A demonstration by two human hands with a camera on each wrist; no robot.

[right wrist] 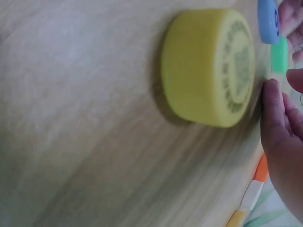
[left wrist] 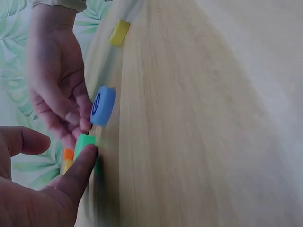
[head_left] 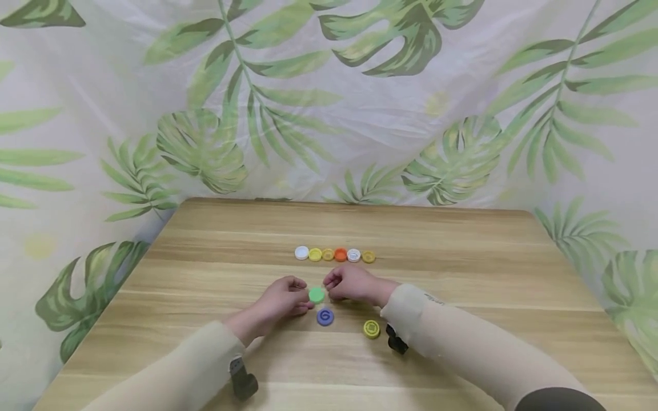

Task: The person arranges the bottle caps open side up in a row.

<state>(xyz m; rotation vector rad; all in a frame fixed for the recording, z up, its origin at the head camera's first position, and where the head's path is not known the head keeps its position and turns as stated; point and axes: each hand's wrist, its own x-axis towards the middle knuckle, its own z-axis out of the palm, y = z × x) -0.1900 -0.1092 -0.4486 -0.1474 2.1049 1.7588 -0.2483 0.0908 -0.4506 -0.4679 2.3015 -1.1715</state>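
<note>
A green bottle cap (head_left: 316,295) sits on the table between the two hands. My left hand (head_left: 281,303) is at its left side; in the left wrist view one finger touches the green cap (left wrist: 85,143) while the thumb stays apart from it. Just right of the cap is my right hand (head_left: 354,283), palm side low, its thumb and fingertips separated; I see nothing clearly held there. Nearer me lies a blue cap (head_left: 325,317) with a dark mark on top. A yellow cap (head_left: 372,329) with a printed top rests below the right wrist, large in the right wrist view.
Beyond the hands, a row of touching caps runs left to right: white (head_left: 301,253), yellow (head_left: 315,254), amber (head_left: 328,254), orange-red (head_left: 341,254), white printed (head_left: 353,255) and amber (head_left: 368,256). The wooden table (head_left: 462,240) ends at a leaf-print curtain (head_left: 375,137).
</note>
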